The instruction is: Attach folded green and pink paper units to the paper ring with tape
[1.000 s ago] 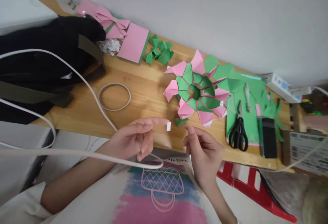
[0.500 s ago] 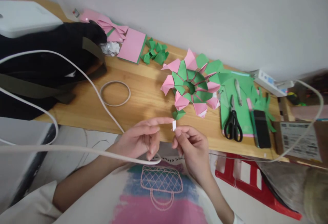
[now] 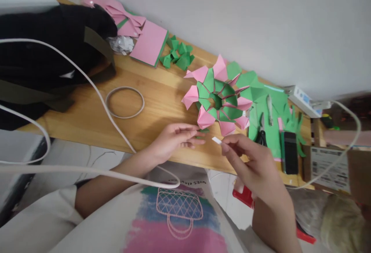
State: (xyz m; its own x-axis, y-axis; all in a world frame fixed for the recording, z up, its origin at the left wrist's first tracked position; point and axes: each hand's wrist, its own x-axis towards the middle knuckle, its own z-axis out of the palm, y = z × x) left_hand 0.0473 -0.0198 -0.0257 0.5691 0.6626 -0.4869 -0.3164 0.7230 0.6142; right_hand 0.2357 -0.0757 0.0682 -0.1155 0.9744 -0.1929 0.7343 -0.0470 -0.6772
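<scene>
Between the thumb and fingertips of my right hand is a small white strip, its free end pointing left. My left hand reaches over the table edge with its fingers apart, beside a small green folded piece that they partly cover. Just beyond both hands stands a ring of folded pink and green paper. More green folded pieces lie behind it to the left, near a stack of pink and green sheets.
Black-handled scissors, a phone and a cutter lie on the right by green paper. A power strip is at the wall. A white cable crosses the left, near a black bag.
My right hand has moved right with the white strip, away from my left. My left hand has moved forward to the small green piece. The view has shifted slightly.
</scene>
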